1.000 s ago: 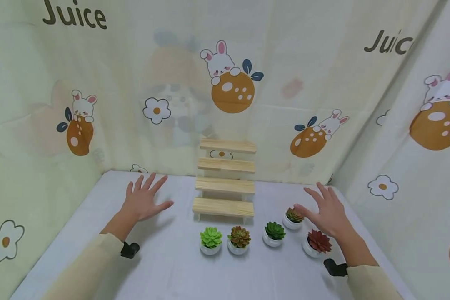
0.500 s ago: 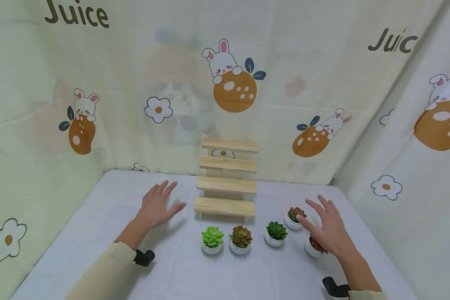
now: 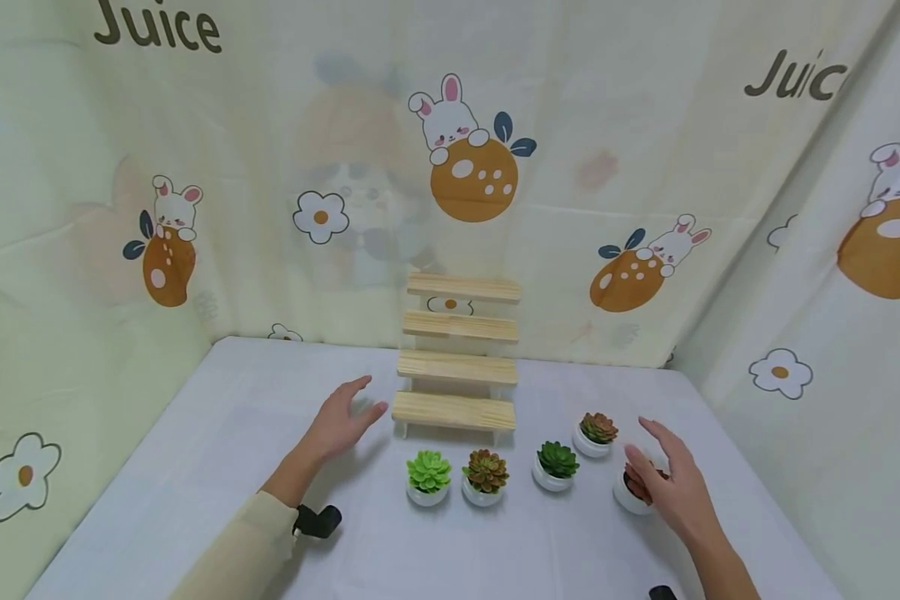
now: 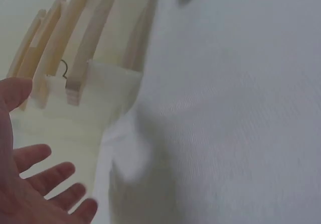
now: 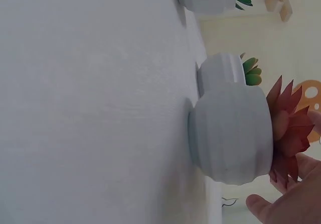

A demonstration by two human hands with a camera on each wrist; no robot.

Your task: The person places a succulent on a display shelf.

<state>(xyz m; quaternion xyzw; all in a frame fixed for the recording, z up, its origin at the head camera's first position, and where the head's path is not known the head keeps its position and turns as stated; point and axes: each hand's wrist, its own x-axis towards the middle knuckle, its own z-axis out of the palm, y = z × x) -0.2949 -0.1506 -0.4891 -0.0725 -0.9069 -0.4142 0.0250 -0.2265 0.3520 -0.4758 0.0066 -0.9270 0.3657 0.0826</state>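
- Both hands have moved since the earlier head frame: the left hand (image 3: 341,427) has come more to the right, closer to the wooden step stand (image 3: 457,367), and the right hand (image 3: 681,492) has drawn back toward the person, over the red succulent (image 5: 291,128).
- Nearest to the person, on the white tablecloth (image 3: 420,558), the red succulent stands upright in its white pot (image 5: 230,133), rightmost of the five plants and directly under the right hand, which is much nearer to it than the left.
- This relation, I judge, matters most for the right hand: the thumb is on one side of the leaves, the fingers on the other, set wide and holding nothing visible. Whether skin touches leaf, I cannot tell. The pot is round, so no long axis shows.
- Slightly farther, the bright green succulent (image 3: 427,475), the brownish rosette succulent (image 3: 486,473) and the dark green succulent (image 3: 557,461) stand apart; the reddish-green succulent (image 3: 597,429) is farther back.
- The left hand, its thumb and fingers wide with nothing between, is beside the stand, whose four steps run left to right.
- Farthest hangs the rabbit-print curtain (image 3: 474,179).
- From above, the right hand covers part of the red leaves; the right wrist view shows them from the side, with the pot's ribbed wall. The left wrist view adds the spread fingers of the left hand.
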